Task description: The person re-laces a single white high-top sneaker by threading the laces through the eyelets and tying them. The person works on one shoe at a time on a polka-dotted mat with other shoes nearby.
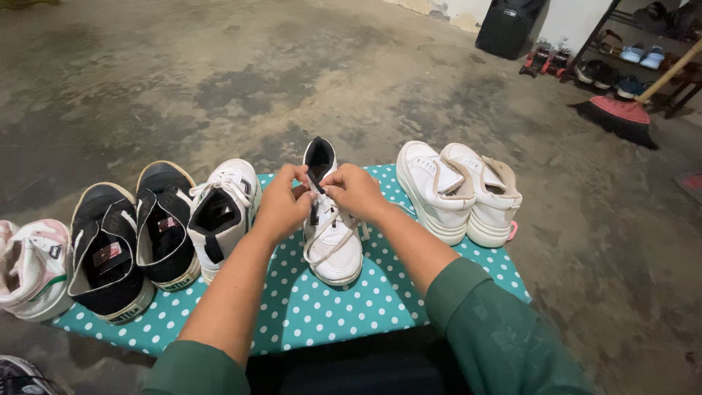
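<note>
Forearms angle inward as left hand [284, 201] and right hand [356, 192] pinch laces [329, 219] over the white sneaker [330, 238].

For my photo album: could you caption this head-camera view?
Both hands, left and right, work the laces of a white sneaker on a teal polka-dot board lined with shoes.

A small red-and-white tongue label [107, 254] sits inside each black sneaker [110, 249] at left.

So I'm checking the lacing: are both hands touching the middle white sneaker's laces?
Touching. The head view shows the left hand and right hand pinching the laces of the white sneaker.
</note>
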